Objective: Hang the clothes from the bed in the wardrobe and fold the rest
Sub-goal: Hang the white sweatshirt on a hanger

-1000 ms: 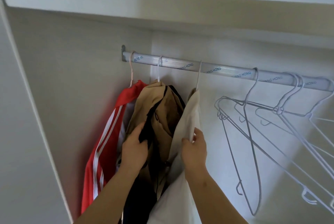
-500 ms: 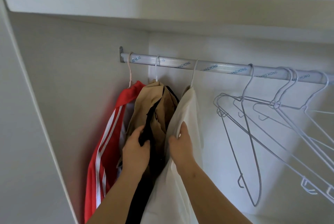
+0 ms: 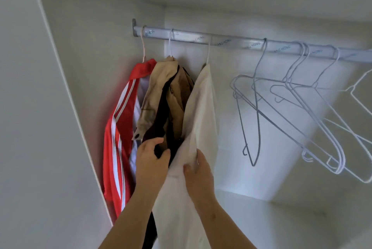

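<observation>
**A:** What are you handling, and what is it like?

**B:** Your right hand [image 3: 198, 172] pinches a fold of the cream garment [image 3: 198, 120], thumb on the near face and fingers behind the cloth. It is smooth, thin fabric, hanging from a white hanger on the rail [image 3: 231, 42]. Your left hand [image 3: 152, 160] curls its fingers round the dark lining edge of the tan jacket [image 3: 161, 91], a matte, creased cloth.

**A:** Which way does the cream piece run?

**B:** Its long axis runs down from the hanger's hook, leaning slightly left toward you, narrow at the top and widening below your hand. It hangs third from the left wall, touching the tan jacket, with the red jacket [image 3: 120, 128], glossy with white stripes, at the wall end.

**A:** What can't you make out?

**B:** The hems of all three run under your forearms or off the bottom edge. The right end of the rail is cut off. The empty wire hangers [image 3: 291, 108], thin and pale, overlap, so their number is unclear.
</observation>
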Motion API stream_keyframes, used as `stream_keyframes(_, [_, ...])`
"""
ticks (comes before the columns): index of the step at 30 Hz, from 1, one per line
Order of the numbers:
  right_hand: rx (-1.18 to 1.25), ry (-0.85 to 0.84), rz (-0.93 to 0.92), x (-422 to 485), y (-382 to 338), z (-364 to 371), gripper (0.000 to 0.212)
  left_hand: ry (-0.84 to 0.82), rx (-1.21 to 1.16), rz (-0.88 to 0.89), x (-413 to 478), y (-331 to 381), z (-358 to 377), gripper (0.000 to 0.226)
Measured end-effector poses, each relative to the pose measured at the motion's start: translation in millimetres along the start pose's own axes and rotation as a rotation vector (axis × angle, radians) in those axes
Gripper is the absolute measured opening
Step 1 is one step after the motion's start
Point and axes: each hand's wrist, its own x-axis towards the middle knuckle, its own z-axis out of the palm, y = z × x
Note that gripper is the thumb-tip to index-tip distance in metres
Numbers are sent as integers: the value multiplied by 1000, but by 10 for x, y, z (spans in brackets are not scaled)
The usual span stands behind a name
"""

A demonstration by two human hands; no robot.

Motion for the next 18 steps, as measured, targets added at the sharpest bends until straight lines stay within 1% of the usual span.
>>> stream_keyframes(4, [68,-18,91,-472,266,-81,50,-157,-13,-191,-562,-238,-61,27])
stream_keyframes(8, [143,-4,210,-947,507,-123,41,-235,-2,-277,-1088,-385,-197,16])
stream_keyframes(11, [206,7,322,-1278,724,-197,34,-336,0,-370,-1402,-448,-257,16])
stream_keyframes(15, [265,85,454,-1663,996,-309,27,-486,-14,-468,-1728,-502,-291,19])
stream_keyframes(18, [295,145,518,-1975,1158,-319,20,-611,-2,-487,-1946,-596,-344,17])
